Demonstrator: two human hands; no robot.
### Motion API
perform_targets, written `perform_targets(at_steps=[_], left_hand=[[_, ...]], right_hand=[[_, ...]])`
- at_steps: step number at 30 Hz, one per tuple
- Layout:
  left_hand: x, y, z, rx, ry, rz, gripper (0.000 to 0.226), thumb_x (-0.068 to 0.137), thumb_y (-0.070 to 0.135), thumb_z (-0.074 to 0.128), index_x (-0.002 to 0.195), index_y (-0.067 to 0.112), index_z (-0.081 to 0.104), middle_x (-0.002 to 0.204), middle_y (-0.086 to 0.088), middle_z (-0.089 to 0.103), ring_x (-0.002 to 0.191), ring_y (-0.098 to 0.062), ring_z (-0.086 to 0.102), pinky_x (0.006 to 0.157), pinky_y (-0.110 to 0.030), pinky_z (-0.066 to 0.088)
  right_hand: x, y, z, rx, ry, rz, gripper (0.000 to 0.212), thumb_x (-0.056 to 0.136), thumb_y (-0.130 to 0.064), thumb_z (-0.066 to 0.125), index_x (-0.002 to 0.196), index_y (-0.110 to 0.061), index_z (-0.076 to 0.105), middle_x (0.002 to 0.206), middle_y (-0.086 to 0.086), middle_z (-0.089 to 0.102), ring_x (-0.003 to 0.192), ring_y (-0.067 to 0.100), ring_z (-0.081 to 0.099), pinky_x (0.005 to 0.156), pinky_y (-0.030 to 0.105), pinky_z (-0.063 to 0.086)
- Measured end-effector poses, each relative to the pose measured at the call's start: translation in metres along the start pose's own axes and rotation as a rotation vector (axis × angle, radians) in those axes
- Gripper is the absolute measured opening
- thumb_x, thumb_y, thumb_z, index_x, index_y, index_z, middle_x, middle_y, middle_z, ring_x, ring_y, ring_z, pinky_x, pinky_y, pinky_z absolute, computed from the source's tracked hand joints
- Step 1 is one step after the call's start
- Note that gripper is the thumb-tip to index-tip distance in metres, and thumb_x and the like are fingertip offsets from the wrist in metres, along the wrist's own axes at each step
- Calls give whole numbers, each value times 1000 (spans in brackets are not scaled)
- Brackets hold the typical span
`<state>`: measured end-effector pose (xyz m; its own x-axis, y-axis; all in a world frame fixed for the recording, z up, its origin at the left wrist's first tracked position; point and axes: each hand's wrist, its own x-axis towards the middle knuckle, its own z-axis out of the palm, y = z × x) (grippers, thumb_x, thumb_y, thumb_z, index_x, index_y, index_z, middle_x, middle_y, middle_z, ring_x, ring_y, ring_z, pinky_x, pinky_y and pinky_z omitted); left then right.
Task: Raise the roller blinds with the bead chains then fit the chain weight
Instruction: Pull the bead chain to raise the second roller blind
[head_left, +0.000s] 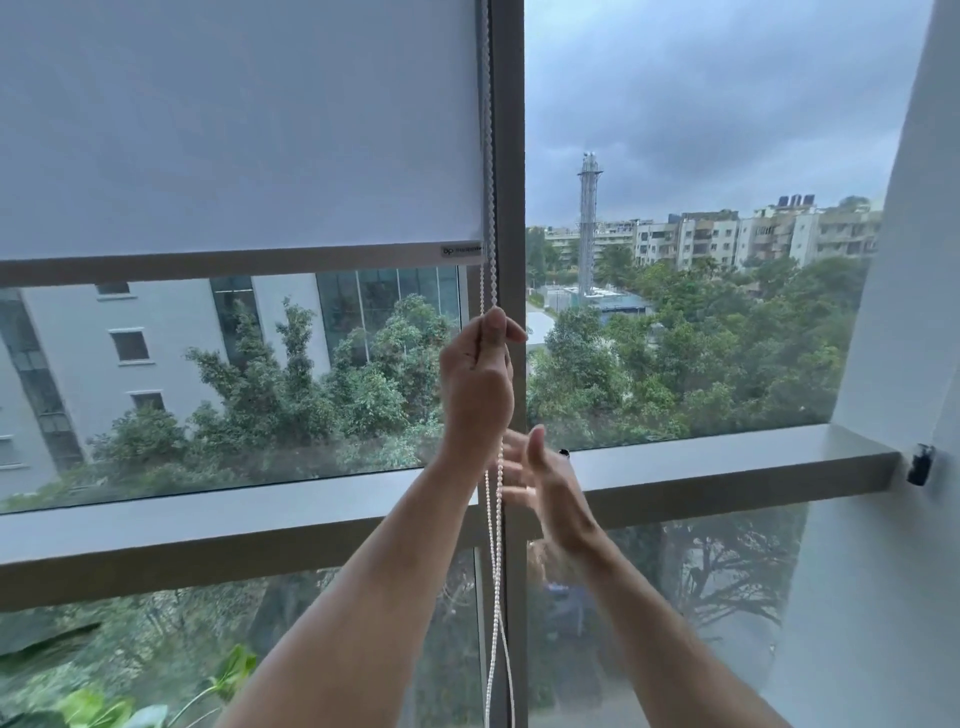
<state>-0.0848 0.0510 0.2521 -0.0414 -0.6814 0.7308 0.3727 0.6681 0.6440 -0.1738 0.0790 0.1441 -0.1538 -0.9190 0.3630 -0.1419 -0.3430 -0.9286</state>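
Note:
A white roller blind (239, 130) covers the upper part of the left window pane, and its grey bottom bar (223, 257) hangs about a third of the way down the view. The white bead chain (493, 545) runs down along the central window post. My left hand (475, 374) is shut on the chain just below the bottom bar. Lower and to the right, my right hand (545, 483) is blurred, fingers spread, beside the chain and holding nothing. No chain weight is visible.
The grey vertical window post (511, 156) separates the two panes, and a horizontal sill bar (727, 462) crosses the window. A small black fitting (920, 463) sits on the white wall at the right. Green plant leaves (104, 706) show at the bottom left.

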Motion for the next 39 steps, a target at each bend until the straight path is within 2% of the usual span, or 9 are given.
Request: perform_targets(at_steps=[4,9,12,15,21,26,31,35,39], left_hand=[[-23,-16,0,53,-31,-72,35,99,27,45,69,32,64,52,14,55,46,-1,45,43,-26,42],[-59,-46,-10,34,-48,-144,33,97,25,45,70,24,63,44,10,39,41,-8,28,39,-23,21],[-80,-58,-18,74,-55,-174,33,97,29,44,72,20,62,46,11,33,43,-11,25,42,-28,18],[-85,-61,-22,101,-68,-176,33,97,29,43,72,21,63,47,11,33,44,-13,25,44,-31,18],[-67,-57,-35,41,-240,-199,47,94,50,46,75,17,72,46,7,39,41,-11,34,41,-25,28],[-29,-47,-50,200,-172,-182,81,72,91,30,82,24,75,76,1,77,72,-18,72,71,-30,57],[33,8,-32,109,-94,-75,46,100,51,33,89,30,73,82,1,76,79,-15,72,63,-24,58],[80,66,-7,61,-159,-34,31,105,37,35,107,20,61,101,-15,69,88,-27,68,72,-38,59],[105,102,20,-71,-214,-119,34,105,26,38,119,4,60,80,-3,65,59,-10,61,52,-25,51]], right_hand=[[28,-67,-3,199,90,-170,57,96,-59,34,122,-20,66,118,7,73,111,19,69,91,40,53],[57,-153,4,206,102,-304,37,107,-31,33,112,-12,63,91,12,69,75,23,66,67,34,55],[67,-180,13,212,141,-313,35,108,-28,34,98,-16,65,69,2,54,50,8,45,43,23,37],[71,-175,23,150,268,-383,38,108,-20,36,78,-17,60,61,-1,44,48,8,34,41,24,26],[73,-165,23,117,325,-565,38,105,-15,39,70,-20,54,60,-5,44,52,7,35,45,25,29],[68,-149,27,35,348,-610,34,100,-22,40,69,-26,53,54,-17,49,50,-1,38,44,17,32],[57,-114,33,43,304,-560,37,102,-22,42,71,-32,60,59,-17,58,53,-1,49,50,20,41],[50,-97,33,63,290,-520,36,102,-25,42,68,-25,54,55,-16,42,52,7,33,50,27,27],[40,-91,33,57,282,-500,36,102,-24,39,69,-18,50,55,-15,41,52,8,33,51,24,27]])
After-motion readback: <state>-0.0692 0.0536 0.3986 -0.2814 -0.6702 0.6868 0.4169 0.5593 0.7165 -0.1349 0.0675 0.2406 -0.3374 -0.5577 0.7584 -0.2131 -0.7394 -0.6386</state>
